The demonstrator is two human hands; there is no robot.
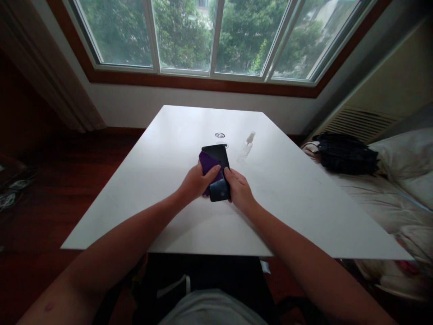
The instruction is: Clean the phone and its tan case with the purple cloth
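A dark phone (219, 191) is held between my two hands above the white table. My left hand (198, 179) grips a purple cloth (208, 163), wrapped over the phone's left edge, with the thumb lying on top. On the opposite side my right hand (238, 186) is closed round the phone's right edge, its thumb on the screen side. The fingers under the phone are hidden. Beyond the phone, a clear spray bottle (247, 145) appears to lie or stand on the table; I cannot tell which.
The white table (287, 198) reaches toward a window (209, 40). A small round object (219, 135) is on its far part. To the right, a black bag (347, 152) rests on pale bedding (365, 194). A curtain (67, 90) hangs at left.
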